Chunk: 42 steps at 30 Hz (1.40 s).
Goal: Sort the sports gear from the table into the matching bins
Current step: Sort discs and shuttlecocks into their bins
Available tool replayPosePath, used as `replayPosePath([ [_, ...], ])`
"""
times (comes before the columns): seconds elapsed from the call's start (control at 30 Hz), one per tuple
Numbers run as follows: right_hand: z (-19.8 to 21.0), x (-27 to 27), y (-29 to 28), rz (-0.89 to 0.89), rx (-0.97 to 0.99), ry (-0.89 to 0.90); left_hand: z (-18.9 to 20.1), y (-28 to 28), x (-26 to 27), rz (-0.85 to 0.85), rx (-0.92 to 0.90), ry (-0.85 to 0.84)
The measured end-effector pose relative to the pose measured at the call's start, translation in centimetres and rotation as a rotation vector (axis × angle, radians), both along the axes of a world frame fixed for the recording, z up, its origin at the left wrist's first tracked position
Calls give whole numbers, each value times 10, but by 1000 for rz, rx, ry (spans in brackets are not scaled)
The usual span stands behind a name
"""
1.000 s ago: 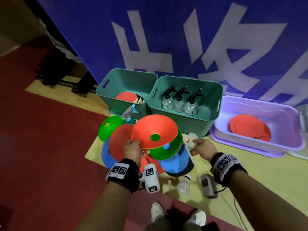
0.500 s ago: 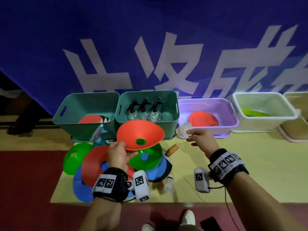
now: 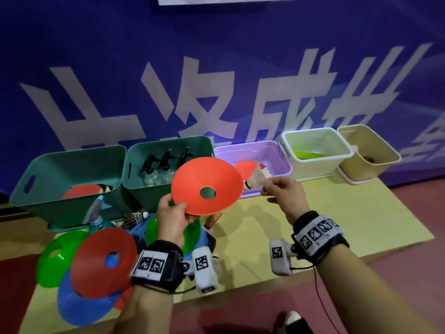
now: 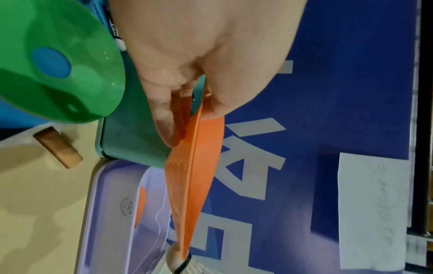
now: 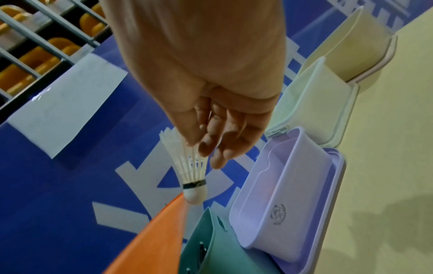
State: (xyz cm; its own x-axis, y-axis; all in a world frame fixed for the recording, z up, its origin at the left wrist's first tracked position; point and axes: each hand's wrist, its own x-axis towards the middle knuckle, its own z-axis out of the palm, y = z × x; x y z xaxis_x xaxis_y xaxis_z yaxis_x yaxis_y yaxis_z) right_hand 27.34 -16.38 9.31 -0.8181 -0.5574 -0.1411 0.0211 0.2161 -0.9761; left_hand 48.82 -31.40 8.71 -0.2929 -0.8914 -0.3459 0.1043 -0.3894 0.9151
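While the left hand [image 3: 172, 219] pinches the rim of an orange disc [image 3: 207, 185], the right hand [image 3: 284, 195] holds a white shuttlecock [image 3: 255, 179] by its feathers, pinched between its thumb and fingers [image 5: 206, 148]. The left thumb is on top of the disc and the fingers [image 4: 164, 111] are under it. The disc is up in the air in front of the green bin [image 3: 168, 150] with spray bottles [image 3: 166, 162]. The shuttlecock is just beside the disc, in front of the purple bin [image 3: 277, 153]. More discs [image 3: 103, 261] lie in a pile on the yellow mat [image 3: 337, 225], and another shuttlecock [image 3: 136, 218] lies by them.
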Motion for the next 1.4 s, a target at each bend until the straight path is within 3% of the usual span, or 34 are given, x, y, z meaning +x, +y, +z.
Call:
replayPosePath([
  [0.27,8,-95,75,-91,-187,-195,1,62,-110,6,-61,-80],
  [0.47,10,-187,154,42,-215,-302,4,136,-219,-25,-83,-74],
  [0.7,12,-248,199,74,-181,-294,18,186,-299,-220,-186,-97],
  [0.97,6,-286,190,-33,-170,-214,22,172,-340,-411,-387,-337],
  [1.17,13,-308,168,-118,-127,-172,12,137,-372,-678,-758,-576],
  [1.4,18,-319,155,-153,-95,-107,-2,123,-401,-750,-1009,-731],
])
